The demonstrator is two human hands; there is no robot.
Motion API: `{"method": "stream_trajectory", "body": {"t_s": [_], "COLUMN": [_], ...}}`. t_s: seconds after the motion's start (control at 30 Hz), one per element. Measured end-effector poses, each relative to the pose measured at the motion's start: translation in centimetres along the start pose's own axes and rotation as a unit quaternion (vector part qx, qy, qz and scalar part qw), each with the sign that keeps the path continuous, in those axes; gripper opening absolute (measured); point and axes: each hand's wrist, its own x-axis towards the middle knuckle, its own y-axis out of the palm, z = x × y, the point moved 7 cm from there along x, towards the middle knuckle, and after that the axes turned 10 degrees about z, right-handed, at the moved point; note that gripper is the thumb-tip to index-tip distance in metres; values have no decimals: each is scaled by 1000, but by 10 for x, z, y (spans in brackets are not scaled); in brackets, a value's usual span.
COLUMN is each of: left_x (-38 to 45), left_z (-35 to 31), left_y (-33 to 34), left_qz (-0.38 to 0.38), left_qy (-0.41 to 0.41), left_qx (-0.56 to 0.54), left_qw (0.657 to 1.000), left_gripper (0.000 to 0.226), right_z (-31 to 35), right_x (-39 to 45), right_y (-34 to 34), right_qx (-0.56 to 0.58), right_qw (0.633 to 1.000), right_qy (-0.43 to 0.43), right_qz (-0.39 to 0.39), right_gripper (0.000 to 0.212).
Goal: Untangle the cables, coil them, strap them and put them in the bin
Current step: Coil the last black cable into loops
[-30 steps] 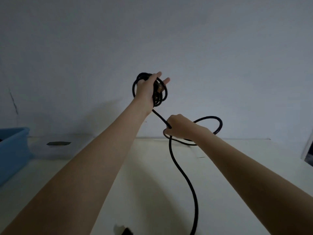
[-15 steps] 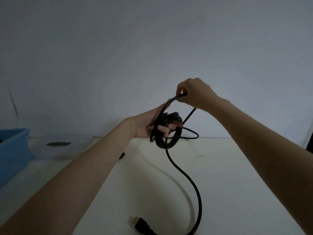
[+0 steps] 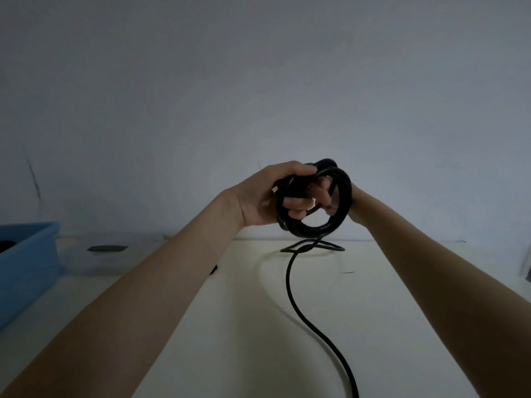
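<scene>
The black cable [image 3: 316, 225] is held coiled above the pale table [image 3: 402, 297], its loose tail trailing down across the tabletop. The left hand [image 3: 267, 193] grips the coil, fingers curled through the loops. The right hand [image 3: 330, 202], mostly hidden behind the coil, curls its fingers onto it. A blue bin [image 3: 26, 265] sits far left.

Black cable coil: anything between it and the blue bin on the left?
Nothing visible blocks it. The coil is in the left hand, the blue bin open-topped; the uncoiled tail trails on the table.
</scene>
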Motion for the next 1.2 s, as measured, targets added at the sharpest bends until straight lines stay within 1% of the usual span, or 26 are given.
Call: {"method": "stream_trajectory", "body": {"t_s": [0.07,0.1,0.2,0.23,0.3,0.33,0.37,0.4,0.43,0.47,0.53,0.6,0.67,0.7,0.77,0.8,0.87,0.93,1.03,1.07,1.13,1.2], "left_x": [-4,-7,-14,-15,-22,-26,-29,-31,-30,-29,-26,-26,-26,-24,-21,-20,-22,-24,-24,-23,-23,-23], "left_z": [-8,-11,-28,-36,-50,-55,-57,-56,-52,-47,-38,-29,-17,-10,7,14,24,27,33,36,40,43], "left_y": [-10,-15,-25,-31,-50,-62,-71,-79,-84,-88,-94,-101,-109,-110,-105,-100,-87,-80,-69,-67,-64,-59], "left_qz": [-59,-83,-133,-157,-228,-260,-284,-305,-325,-346,-391,-424,-447,-449,-434,-414,-368,-324,-232,-215,-200,-173], "left_qy": [21,32,104,142,232,276,308,324,324,314,289,267,214,170,54,5,-53,-87,-145,-154,-143,-126], "left_qx": [-16,-25,-65,-88,-147,-177,-197,-205,-198,-177,-123,-89,-52,-28,42,70,86,86,106,104,66,12], "left_qw": [998,996,984,973,934,908,886,872,866,866,865,861,867,877,898,907,924,938,956,959,967,977], "left_gripper": [30,29,25,25,29,30,29,28,27,25,16,12,17,21,27,27,30,32,33,34,34,36], "right_z": [-6,-11,-28,-36,-51,-58,-60,-59,-56,-48,-23,5,27,36,53,59,65,64,58,58,60,61], "right_x": [0,-1,-4,-4,-4,-3,-2,0,3,6,6,0,-6,-10,-13,-14,-16,-17,-17,-16,-15,-14], "right_y": [-2,-5,-17,-20,-26,-27,-26,-22,-14,-5,17,38,51,55,56,53,45,38,27,23,17,8], "right_qx": [-15,-1,61,73,78,43,-28,-131,-238,-327,-450,-529,-568,-580,-591,-592,-579,-547,-498,-485,-454,-427], "right_qw": [1000,1000,996,994,988,987,986,979,961,938,892,846,813,800,785,782,791,813,847,856,873,885], "right_qy": [2,10,33,45,75,93,108,116,114,91,25,-61,-130,-153,-186,-193,-195,-199,-185,-179,-178,-180], "right_qz": [-14,-24,-54,-71,-110,-121,-121,-106,-86,-69,-37,-17,2,8,-4,-18,-33,-31,-14,-11,-17,-44], "right_gripper": [23,20,23,26,32,35,36,34,33,30,24,21,25,29,27,28,44,54,58,59,60,57]}}
